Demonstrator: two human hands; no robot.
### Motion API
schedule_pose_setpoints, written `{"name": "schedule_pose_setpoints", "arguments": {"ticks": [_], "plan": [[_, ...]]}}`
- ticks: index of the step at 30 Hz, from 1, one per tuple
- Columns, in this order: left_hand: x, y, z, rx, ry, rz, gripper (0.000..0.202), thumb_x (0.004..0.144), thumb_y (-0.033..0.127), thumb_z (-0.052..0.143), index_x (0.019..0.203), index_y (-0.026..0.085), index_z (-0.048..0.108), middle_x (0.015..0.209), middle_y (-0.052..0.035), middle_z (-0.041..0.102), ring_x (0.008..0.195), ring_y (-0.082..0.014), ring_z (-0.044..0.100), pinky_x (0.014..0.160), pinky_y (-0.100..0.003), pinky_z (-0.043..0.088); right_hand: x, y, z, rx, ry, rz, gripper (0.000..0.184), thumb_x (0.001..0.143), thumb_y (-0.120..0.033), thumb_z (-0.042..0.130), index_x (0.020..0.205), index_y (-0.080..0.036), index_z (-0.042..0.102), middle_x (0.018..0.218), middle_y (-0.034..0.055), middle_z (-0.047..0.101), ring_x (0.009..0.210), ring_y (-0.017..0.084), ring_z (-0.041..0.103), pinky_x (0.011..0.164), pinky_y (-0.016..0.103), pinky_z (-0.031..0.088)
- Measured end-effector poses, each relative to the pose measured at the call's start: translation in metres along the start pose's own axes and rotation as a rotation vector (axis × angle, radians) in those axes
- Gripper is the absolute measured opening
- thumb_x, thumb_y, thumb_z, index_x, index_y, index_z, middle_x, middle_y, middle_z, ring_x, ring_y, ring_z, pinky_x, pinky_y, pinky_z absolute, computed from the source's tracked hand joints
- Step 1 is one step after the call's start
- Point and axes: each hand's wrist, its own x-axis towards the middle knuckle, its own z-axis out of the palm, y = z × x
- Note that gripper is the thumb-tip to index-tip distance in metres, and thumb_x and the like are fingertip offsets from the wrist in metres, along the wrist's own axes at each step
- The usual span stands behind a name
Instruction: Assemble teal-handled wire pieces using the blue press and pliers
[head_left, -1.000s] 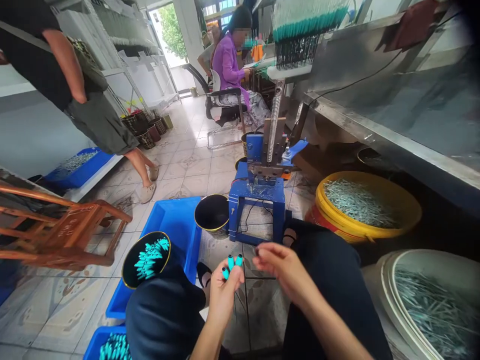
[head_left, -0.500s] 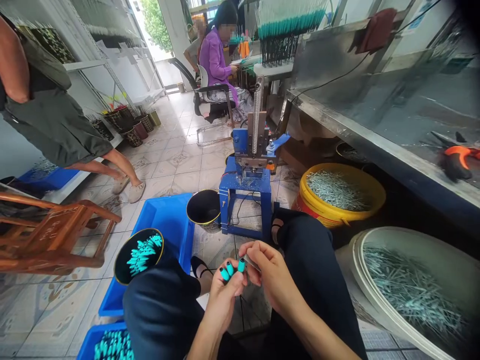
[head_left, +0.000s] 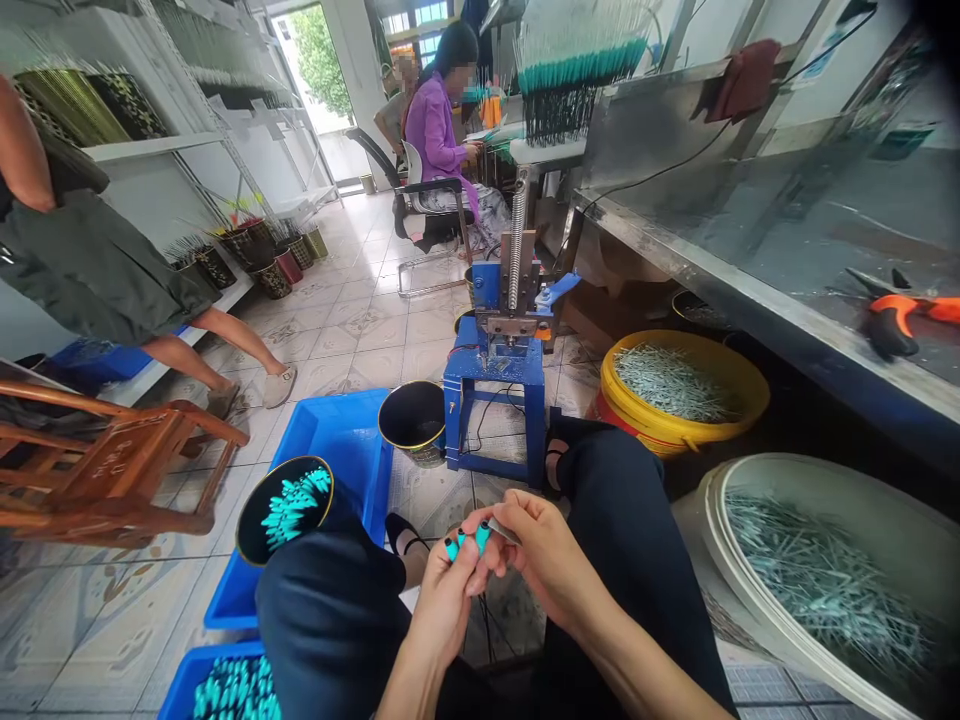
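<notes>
My left hand [head_left: 444, 608] is closed around three short teal cylinders [head_left: 481, 536] with dark ends pointing up, and its fingers partly cover them. My right hand [head_left: 551, 555] pinches a thin grey stick-like piece [head_left: 505, 533]. Its tip meets the dark end of the rightmost cylinder; how far in it reaches cannot be seen. Both hands touch each other above my lap. Beyond them on the floor stands a blue metal press [head_left: 495, 375] with a tall spring.
At left, a black bucket [head_left: 255, 535] holds teal pieces, beside a blue tray [head_left: 352, 440] and an open black bucket [head_left: 412, 440]. Thin grey pieces fill a yellow bucket [head_left: 611, 385] and white tub [head_left: 716, 510] at right. Orange-handled pliers [head_left: 896, 325] lie on the bench. Co-workers are nearby.
My right fingers have drawn in over the cylinders, and the grey piece now meets the rightmost one. The standing person at left has shifted left in view.
</notes>
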Motion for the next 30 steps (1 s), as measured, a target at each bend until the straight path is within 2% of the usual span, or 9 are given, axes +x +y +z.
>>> {"name": "schedule_pose_setpoints", "arguments": {"ticks": [2, 7, 12, 18, 22, 26, 30], "plan": [[0.0003, 0.0002, -0.0002, 0.015, 0.004, 0.007, 0.029, 0.079, 0.039, 0.055, 0.066, 0.013, 0.056, 0.057, 0.0016, 0.042, 0.049, -0.0052, 0.026, 0.048, -0.022, 0.019, 0.0004, 0.0014, 0.0001, 0.011, -0.004, 0.000, 0.029, 0.071, -0.027, 0.057, 0.055, -0.017, 0.035, 0.063, 0.0008, 0.061, 0.037, 0.007, 0.048, 0.038, 0.020, 0.037], [0.0024, 0.0011, 0.0001, 0.024, 0.027, 0.019, 0.025, 0.075, 0.038, 0.061, 0.082, 0.014, 0.058, 0.059, 0.0029, 0.042, 0.048, -0.0047, 0.026, 0.047, -0.022, 0.018, 0.0026, 0.0030, -0.0004, 0.030, -0.007, -0.001, 0.030, 0.072, -0.028, 0.057, 0.054, -0.017, 0.036, 0.061, 0.0002, 0.061, 0.037, 0.007, 0.046, 0.038, 0.021, 0.040], [0.0044, -0.0016, -0.0006, -0.011, 0.028, 0.002, 0.029, 0.077, 0.039, 0.058, 0.065, 0.013, 0.054, 0.060, 0.0012, 0.044, 0.049, -0.0051, 0.026, 0.046, -0.022, 0.018, 0.0060, 0.0025, -0.0017, 0.024, 0.000, 0.000, 0.029, 0.072, -0.029, 0.056, 0.054, -0.017, 0.036, 0.064, 0.0016, 0.062, 0.038, 0.007, 0.047, 0.036, 0.021, 0.040], [0.0066, -0.0003, 0.0010, 0.022, 0.051, 0.029, 0.023, 0.073, 0.034, 0.063, 0.083, 0.015, 0.055, 0.058, 0.0036, 0.045, 0.048, -0.0049, 0.029, 0.047, -0.022, 0.017, 0.0055, 0.0025, -0.0022, 0.030, 0.002, -0.005, 0.029, 0.074, -0.027, 0.054, 0.054, -0.018, 0.034, 0.052, -0.0016, 0.057, 0.036, 0.008, 0.044, 0.038, 0.022, 0.039], [0.0066, 0.0032, 0.0055, 0.026, 0.073, 0.023, 0.025, 0.069, 0.030, 0.067, 0.074, 0.016, 0.047, 0.054, 0.0051, 0.046, 0.047, -0.0053, 0.031, 0.051, -0.023, 0.021, 0.0052, 0.0066, -0.0026, 0.006, 0.018, -0.023, 0.029, 0.075, -0.027, 0.052, 0.055, -0.019, 0.032, 0.041, -0.0045, 0.050, 0.032, 0.008, 0.043, 0.037, 0.021, 0.033], [0.0055, 0.0017, 0.0052, 0.042, 0.065, 0.020, 0.031, 0.067, 0.031, 0.069, 0.073, 0.018, 0.041, 0.054, 0.0048, 0.050, 0.046, -0.0058, 0.030, 0.052, -0.023, 0.021, 0.0064, 0.0090, -0.0037, -0.002, 0.032, -0.026, 0.030, 0.075, -0.031, 0.053, 0.056, -0.019, 0.033, 0.044, -0.0050, 0.052, 0.030, 0.005, 0.036, 0.035, 0.019, 0.029], [0.0045, -0.0019, 0.0001, 0.118, 0.076, 0.000, 0.029, 0.072, 0.037, 0.064, 0.069, 0.016, 0.044, 0.056, 0.0034, 0.046, 0.046, -0.0053, 0.025, 0.049, -0.024, 0.016, 0.0075, 0.0058, -0.0081, -0.029, -0.049, 0.020, 0.028, 0.075, -0.035, 0.051, 0.058, -0.019, 0.036, 0.038, -0.0051, 0.048, 0.030, 0.009, 0.040, 0.035, 0.021, 0.032]]}}
